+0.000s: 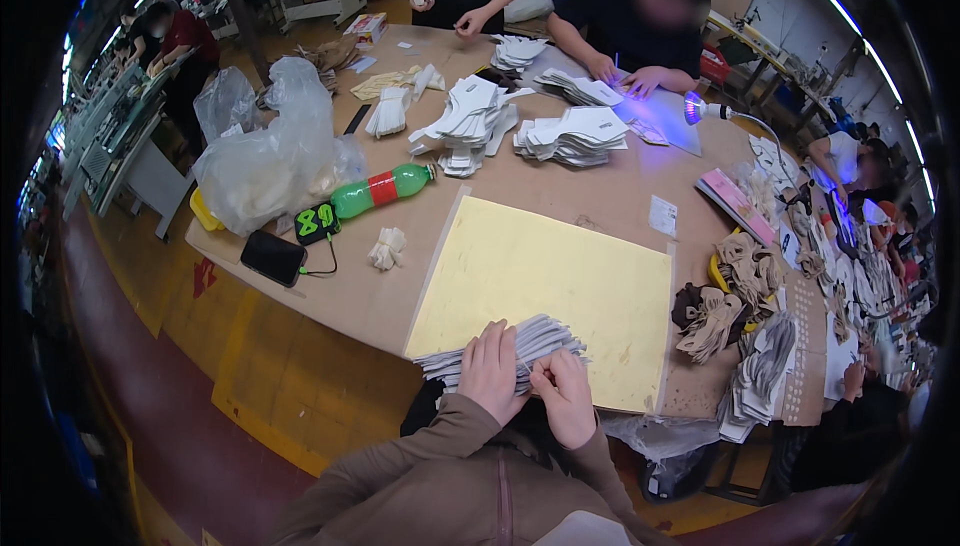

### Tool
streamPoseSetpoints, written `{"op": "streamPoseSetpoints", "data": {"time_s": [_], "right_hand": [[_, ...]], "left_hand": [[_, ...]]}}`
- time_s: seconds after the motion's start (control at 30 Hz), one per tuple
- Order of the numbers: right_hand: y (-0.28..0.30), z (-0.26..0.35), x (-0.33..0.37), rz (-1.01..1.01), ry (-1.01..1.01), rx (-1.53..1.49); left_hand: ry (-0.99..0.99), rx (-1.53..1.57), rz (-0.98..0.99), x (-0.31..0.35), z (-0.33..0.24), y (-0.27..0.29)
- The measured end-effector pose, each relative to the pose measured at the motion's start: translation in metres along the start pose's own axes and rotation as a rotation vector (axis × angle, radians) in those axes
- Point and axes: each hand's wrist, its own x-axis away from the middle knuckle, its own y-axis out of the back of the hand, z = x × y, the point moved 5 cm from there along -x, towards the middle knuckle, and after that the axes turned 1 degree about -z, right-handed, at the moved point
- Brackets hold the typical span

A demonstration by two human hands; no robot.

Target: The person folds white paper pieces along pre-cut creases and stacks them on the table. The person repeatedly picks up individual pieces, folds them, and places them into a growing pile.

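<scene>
A stack of thin grey fabric pieces [545,337] stands fanned along the near edge of a pale yellow board [560,266]. Across its left half lies my left hand [489,370], fingers long and close together, gripping the layers; its thumb is hidden. My right hand [565,398] is closed in a pinch against the near side of the same stack, thumb and forefinger together at the layers' edges. Whether a single layer is singled out between those fingertips is too small to tell.
Piles of white cut pieces [572,136] lie beyond the board. To the left are a green bottle [385,189], a phone [272,258] and clear plastic bags [285,151]. Brown fabric bundles [712,321] and grey pieces [757,376] lie right. A co-worker [650,31] sits opposite, near a lamp [695,108].
</scene>
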Motion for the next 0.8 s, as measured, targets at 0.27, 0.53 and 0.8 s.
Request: {"op": "streamPoseSetpoints", "data": {"time_s": [0.27,0.53,0.8], "right_hand": [[0.007,-0.02,0.012,0.14,-0.192,-0.744],[0.011,-0.035,0.018,0.411,-0.313,-0.596],[0.04,-0.056,0.006,0.266,-0.377,-1.184]], "left_hand": [[-0.098,-0.043,0.036,0.003,-0.01,0.005],[-0.23,-0.019,0.002,0.014,-0.009,-0.003],[-0.242,0.01,-0.031,0.016,-0.011,-0.006]]}}
